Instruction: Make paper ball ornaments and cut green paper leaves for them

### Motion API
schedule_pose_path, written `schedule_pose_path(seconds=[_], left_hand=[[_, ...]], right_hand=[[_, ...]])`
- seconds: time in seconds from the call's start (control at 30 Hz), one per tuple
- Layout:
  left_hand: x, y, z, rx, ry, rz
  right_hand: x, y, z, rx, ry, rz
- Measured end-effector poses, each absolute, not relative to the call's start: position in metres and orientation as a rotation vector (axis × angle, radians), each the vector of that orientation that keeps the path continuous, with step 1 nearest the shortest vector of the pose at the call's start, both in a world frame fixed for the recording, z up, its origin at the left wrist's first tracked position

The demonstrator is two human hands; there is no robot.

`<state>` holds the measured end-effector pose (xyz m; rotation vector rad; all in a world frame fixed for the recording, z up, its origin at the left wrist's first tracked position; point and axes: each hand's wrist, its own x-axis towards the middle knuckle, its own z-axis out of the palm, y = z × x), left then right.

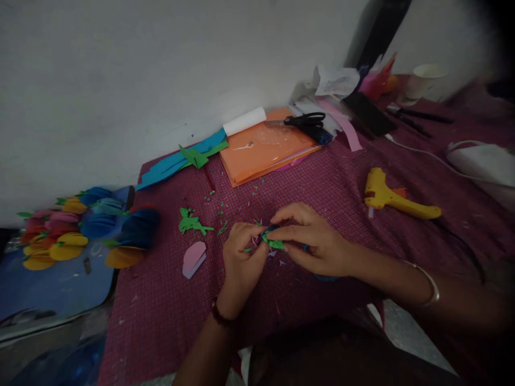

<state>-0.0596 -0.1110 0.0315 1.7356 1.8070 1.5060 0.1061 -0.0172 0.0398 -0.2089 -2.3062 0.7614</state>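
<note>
Over the middle of the table, my left hand (244, 257) and my right hand (311, 238) meet with fingertips pinched together. Between them is a small green paper piece (274, 243) with some dark blue at its upper edge; the fingers cover much of it. Part of a blue thing (325, 277) shows beneath my right hand, too hidden to name. Left of my left hand lie cut green paper scraps (193, 224), and below those a pink paper piece (195, 256) with a paler one under it. Tiny green and pink clippings are scattered around my hands.
A yellow glue gun (396, 201) with a dark cord lies to the right. Behind my hands are orange sheets (261, 150), black scissors (303, 120) and blue paper strips (181, 160). Colourful paper ornaments (68, 245) sit on a blue board (52, 289) at left.
</note>
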Motion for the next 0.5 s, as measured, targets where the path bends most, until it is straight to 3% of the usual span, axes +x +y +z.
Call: schedule_pose_path(seconds=[0.17,0.5], left_hand=[[-0.059,-0.113,0.031,1.254,1.681,1.517],[-0.058,-0.113,0.022,0.867,1.373,1.529]], right_hand=[[0.106,-0.018,0.038,-0.200,-2.332,0.710],[0.104,-0.017,0.036,-0.248,-2.332,0.715]])
